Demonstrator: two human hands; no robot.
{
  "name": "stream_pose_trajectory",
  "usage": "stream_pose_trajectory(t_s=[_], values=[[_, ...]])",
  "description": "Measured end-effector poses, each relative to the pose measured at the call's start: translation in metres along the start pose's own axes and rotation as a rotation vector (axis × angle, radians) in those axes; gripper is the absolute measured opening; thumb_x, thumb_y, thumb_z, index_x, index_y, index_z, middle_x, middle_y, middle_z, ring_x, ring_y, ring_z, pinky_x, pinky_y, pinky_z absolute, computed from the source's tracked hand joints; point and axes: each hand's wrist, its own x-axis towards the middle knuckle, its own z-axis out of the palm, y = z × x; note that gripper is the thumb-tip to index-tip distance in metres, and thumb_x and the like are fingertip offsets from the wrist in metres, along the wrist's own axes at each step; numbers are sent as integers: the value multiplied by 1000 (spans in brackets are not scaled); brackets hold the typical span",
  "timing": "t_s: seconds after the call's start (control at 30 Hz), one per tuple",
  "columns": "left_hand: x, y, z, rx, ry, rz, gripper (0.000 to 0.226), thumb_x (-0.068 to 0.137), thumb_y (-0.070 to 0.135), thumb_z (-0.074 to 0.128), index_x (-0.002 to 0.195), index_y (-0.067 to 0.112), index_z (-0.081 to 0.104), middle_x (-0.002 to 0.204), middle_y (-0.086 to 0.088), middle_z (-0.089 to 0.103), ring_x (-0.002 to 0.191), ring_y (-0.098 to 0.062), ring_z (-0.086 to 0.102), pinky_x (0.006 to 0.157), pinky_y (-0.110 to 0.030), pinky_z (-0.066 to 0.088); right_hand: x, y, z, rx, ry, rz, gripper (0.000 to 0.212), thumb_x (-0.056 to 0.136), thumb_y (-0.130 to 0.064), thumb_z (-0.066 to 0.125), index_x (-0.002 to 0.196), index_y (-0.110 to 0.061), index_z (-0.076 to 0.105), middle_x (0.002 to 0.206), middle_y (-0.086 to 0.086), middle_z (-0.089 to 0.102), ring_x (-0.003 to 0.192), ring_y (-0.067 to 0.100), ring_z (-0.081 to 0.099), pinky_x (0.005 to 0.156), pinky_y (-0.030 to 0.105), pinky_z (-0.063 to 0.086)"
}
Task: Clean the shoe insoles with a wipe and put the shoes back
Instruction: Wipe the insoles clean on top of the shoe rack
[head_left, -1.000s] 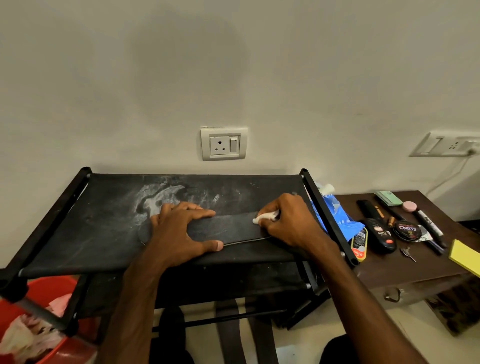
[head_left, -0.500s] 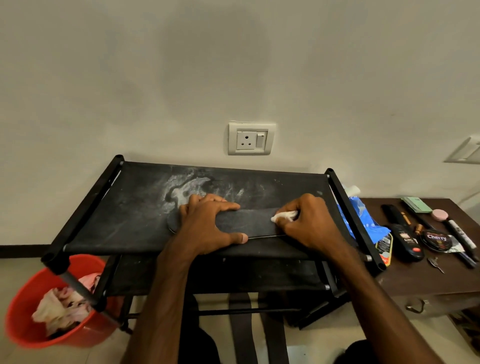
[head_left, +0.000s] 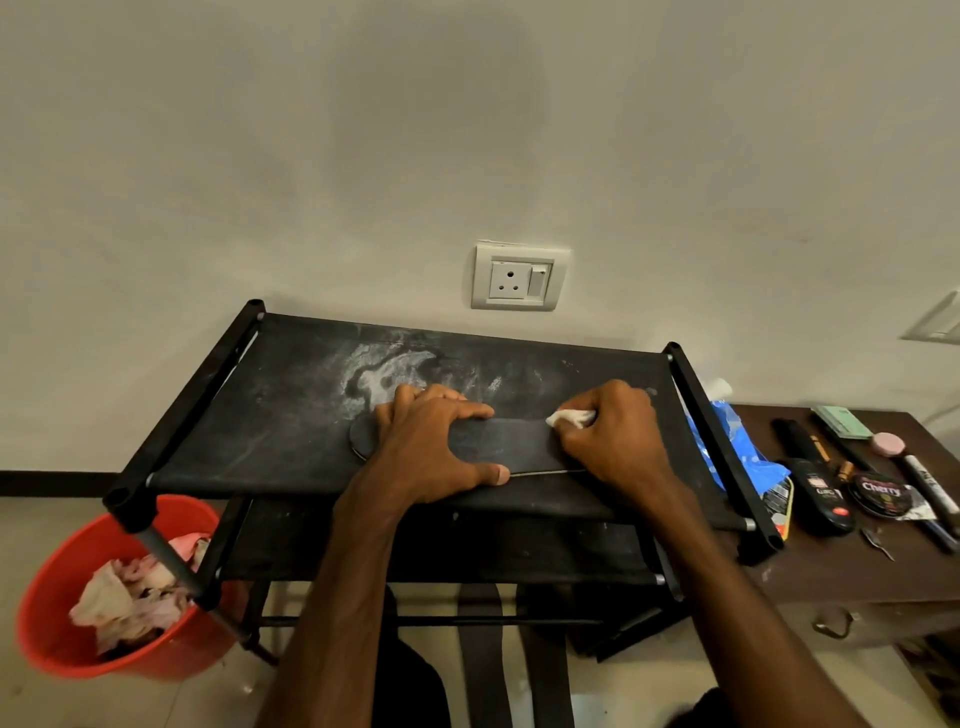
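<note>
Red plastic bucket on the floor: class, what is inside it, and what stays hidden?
Inside the red plastic bucket lies a heap of crumpled white and pink scraps. Its bottom is covered by them, and the black rack's leg crosses in front.

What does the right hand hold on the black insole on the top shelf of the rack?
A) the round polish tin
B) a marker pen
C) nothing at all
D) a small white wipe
D: the right hand pinches a small white wipe in its curled fingers, against the far edge of the insole.
</note>
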Motion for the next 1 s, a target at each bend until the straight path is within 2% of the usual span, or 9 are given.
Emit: stream_pose_trajectory(t_s=[0.1,0.2,0.3,0.4,0.57,0.67,0.77,0.87,1.0], values=[[2,-1,2,-16,16,4,76,59,73,79,129,51,58,132,17,47,117,-11,27,97,-33,20,-7,-28,25,-1,-76,-81,11,80,-19,71,74,-19,81,63,0,71,61,16,69,59,40,59],[2,-1,2,-23,13,10,75,58,74,78,127,54,58,127,17,49,113,-10,26,96,-34,23,-2,-37,35,36,-137,-88,12,81,-18,71,77,-19,82,68,1,74,63,14,70,60,41,60],[1,-2,3,-4,0,12,76,63,75,76,132,51,56,133,17,45,117,-10,23,94,-32,15,6,-24,24,35,-50,23,13,80,-22,73,87,-24,84,81,0,78,75,18,73,69,40,63],[1,-1,3,-9,-7,6,76,65,73,76,134,49,55,139,16,43,125,-13,24,96,-32,14,14,-11,11,-27,19,117,14,79,-24,76,90,-18,83,83,4,78,77,23,72,74,44,63],[3,-3,4,10,12,18,82,61,76,76,135,50,53,133,16,45,120,-12,25,96,-32,16,3,-38,31,-100,-43,-10,21,78,-18,64,60,-7,63,57,6,62,55,23,62,53,40,55],[5,-4,4,-15,16,18,91,58,75,77,139,49,46,132,14,48,115,-10,25,93,-34,19,2,-49,38,-1,-106,-116,33,81,-13,68,50,-18,60,51,-1,59,49,13,58,48,34,46],[6,-3,4,-15,31,9,102,59,73,79,148,46,37,135,14,47,113,-9,23,93,-33,19,2,-42,30,138,-119,-135,11,83,-19,78,76,-26,83,66,-8,74,63,4,70,57,24,56],[7,2,4,-12,35,1,104,60,74,78,150,45,34,134,18,48,121,-15,29,96,-34,19,4,-23,14,168,34,-80,8,83,-27,79,88,-25,84,77,-12,77,71,1,72,66,26,61],[10,26,17,36,15,17,101,64,78,72,151,44,33,139,15,46,130,-19,28,107,-43,18,0,4,-7,144,109,-40,8,85,-24,80,92,-27,83,75,-19,73,72,-6,69,64,12,54]])
